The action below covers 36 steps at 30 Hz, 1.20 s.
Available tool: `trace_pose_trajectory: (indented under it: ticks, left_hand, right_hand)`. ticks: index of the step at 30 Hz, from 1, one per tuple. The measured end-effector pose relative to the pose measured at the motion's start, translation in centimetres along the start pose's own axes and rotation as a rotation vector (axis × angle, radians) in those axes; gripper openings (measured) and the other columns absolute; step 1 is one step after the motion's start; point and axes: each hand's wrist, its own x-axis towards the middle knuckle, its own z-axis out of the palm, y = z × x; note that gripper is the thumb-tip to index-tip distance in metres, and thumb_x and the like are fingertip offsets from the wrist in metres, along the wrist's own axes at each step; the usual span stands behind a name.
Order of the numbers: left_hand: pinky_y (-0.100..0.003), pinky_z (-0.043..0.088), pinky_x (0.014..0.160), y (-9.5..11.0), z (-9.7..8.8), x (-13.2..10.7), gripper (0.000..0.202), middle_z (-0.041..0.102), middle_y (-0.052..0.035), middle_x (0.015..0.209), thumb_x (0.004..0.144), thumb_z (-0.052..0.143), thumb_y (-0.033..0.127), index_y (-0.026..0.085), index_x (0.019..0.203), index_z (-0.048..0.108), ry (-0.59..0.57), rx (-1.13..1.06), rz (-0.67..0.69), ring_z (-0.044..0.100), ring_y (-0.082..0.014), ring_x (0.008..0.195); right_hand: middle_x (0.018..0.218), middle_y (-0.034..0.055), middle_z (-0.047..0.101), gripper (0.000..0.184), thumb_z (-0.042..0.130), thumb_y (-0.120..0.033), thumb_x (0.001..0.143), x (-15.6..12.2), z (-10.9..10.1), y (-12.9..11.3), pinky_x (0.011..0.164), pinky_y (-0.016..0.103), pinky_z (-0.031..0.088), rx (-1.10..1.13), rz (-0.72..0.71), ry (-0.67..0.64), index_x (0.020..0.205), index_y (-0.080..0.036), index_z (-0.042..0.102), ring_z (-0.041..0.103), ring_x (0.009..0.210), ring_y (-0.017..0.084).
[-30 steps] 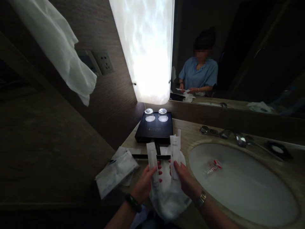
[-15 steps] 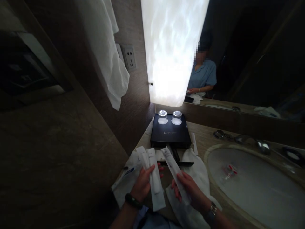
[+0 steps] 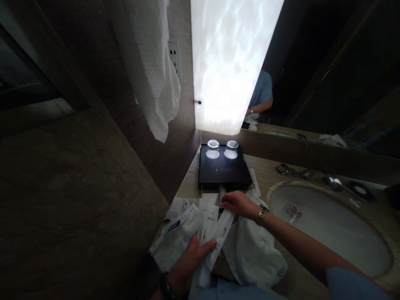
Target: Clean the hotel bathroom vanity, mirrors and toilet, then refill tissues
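My left hand (image 3: 190, 260) is low in the view, closed on several long white sachets (image 3: 215, 231) that fan up from its fingers. Reaching forward over the counter, my right hand (image 3: 238, 203) has its fingers curled at the open drawer (image 3: 210, 196) under the black tray (image 3: 224, 171). What those fingers hold is hidden. A watch is on the right wrist and a dark band on the left. The black tray carries two upturned glasses (image 3: 221, 149) at its back edge.
A white cloth (image 3: 254, 250) and plastic-wrapped packets (image 3: 175, 229) lie on the counter beside my hands. An oval sink (image 3: 331, 227) with a small wrapper (image 3: 293, 210) in it is at right. A lit panel (image 3: 228, 62), mirror and hanging towel (image 3: 153, 75) stand behind.
My right hand has let go of its sachet and reached forward to the drawer front. My left hand now grips all the sachets. The view has shifted lower and closer.
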Motion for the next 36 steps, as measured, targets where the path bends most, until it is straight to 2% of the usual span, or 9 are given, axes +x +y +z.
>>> trace_pose_trajectory:
  ticks: [3,6,11,18,24,26,28,32,36]
  left_hand:
    - [-0.026,0.052,0.054,0.1,0.3,0.9,0.062,0.069,-0.0028,0.086,0.063,0.087,0.046,0.019,0.109,0.057,0.147,-0.1,0.056,0.068,-0.0205,0.075]
    - [-0.026,0.05,0.051,1.1,0.7,2.7,0.062,0.071,-0.0046,0.093,0.063,0.087,0.043,0.018,0.111,0.056,0.12,-0.165,0.166,0.067,-0.0199,0.073]
    - [-0.032,0.059,0.062,2.1,0.7,4.6,0.053,0.067,-0.0131,0.12,0.077,0.078,0.033,0.018,0.12,0.052,0.072,-0.263,0.219,0.07,-0.0258,0.09]
    - [-0.042,0.064,0.074,1.9,-0.5,2.3,0.03,0.064,-0.0179,0.128,0.091,0.061,0.017,0.016,0.12,0.054,0.196,-0.409,0.123,0.071,-0.0313,0.101]
    - [-0.047,0.063,0.079,2.6,-0.1,1.0,0.026,0.068,-0.0177,0.119,0.091,0.06,0.016,0.01,0.116,0.059,0.232,-0.509,0.057,0.071,-0.0291,0.097]
    - [-0.044,0.063,0.076,2.9,0.4,0.7,0.032,0.069,-0.0166,0.117,0.089,0.063,0.014,0.011,0.12,0.056,0.184,-0.502,0.05,0.071,-0.027,0.092]
    - [-0.04,0.061,0.07,3.0,0.9,0.3,0.038,0.07,-0.0139,0.112,0.086,0.066,0.015,0.013,0.122,0.053,0.137,-0.458,0.04,0.071,-0.0246,0.085]
    - [-0.031,0.056,0.063,2.6,2.1,0.1,0.048,0.071,-0.0074,0.093,0.077,0.075,0.022,0.012,0.119,0.053,0.019,-0.277,0.054,0.066,-0.0192,0.071]
    - [-0.028,0.053,0.064,1.6,3.3,0.1,0.054,0.07,-0.0048,0.09,0.069,0.082,0.029,0.013,0.112,0.055,-0.074,-0.124,0.044,0.063,-0.0154,0.07]
  right_hand:
    - [0.109,0.0121,0.068,0.028,0.064,-0.014,0.088,-0.2,1.3,-0.4,0.086,0.035,0.042,-0.193,-0.141,0.201,0.114,-0.019,0.07,0.059,0.099,0.023]
    - [0.103,0.0088,0.065,0.037,0.057,-0.013,0.092,-1.2,3.5,-1.3,0.081,0.034,0.039,-0.245,-0.28,0.108,0.127,-0.024,0.064,0.057,0.09,0.02]
    - [0.095,0.0068,0.067,0.021,0.055,-0.022,0.096,1.0,5.3,-1.2,0.096,0.037,0.036,-0.301,-0.259,0.022,0.112,-0.021,0.069,0.059,0.092,0.021]
    - [0.128,0.0123,0.064,0.057,0.047,-0.003,0.085,4.8,4.2,1.2,0.095,0.039,0.038,-0.362,-0.086,-0.076,0.139,-0.022,0.054,0.058,0.113,0.025]
    - [0.121,0.0155,0.065,0.033,0.047,-0.008,0.089,6.0,5.1,0.3,0.094,0.043,0.041,-0.365,-0.103,-0.104,0.109,-0.016,0.072,0.057,0.111,0.028]
    - [0.113,0.0155,0.066,0.026,0.049,-0.015,0.092,5.6,5.1,-0.2,0.095,0.042,0.042,-0.155,-0.105,-0.055,0.1,-0.014,0.074,0.058,0.108,0.027]
    - [0.113,0.0138,0.066,0.028,0.053,-0.03,0.096,4.8,4.9,-0.8,0.091,0.039,0.046,0.294,-0.078,-0.003,0.107,-0.016,0.073,0.06,0.105,0.024]
    - [0.112,0.009,0.068,0.058,0.066,-0.06,0.083,3.5,4.1,-2.0,0.076,0.03,0.051,1.194,0.118,-0.087,0.125,-0.02,0.065,0.064,0.094,0.02]
    - [0.078,0.0017,0.066,0.059,0.078,-0.066,0.068,2.8,2.2,-2.4,0.063,0.024,0.045,1.234,0.184,-0.194,0.094,-0.014,0.072,0.057,0.067,0.012]
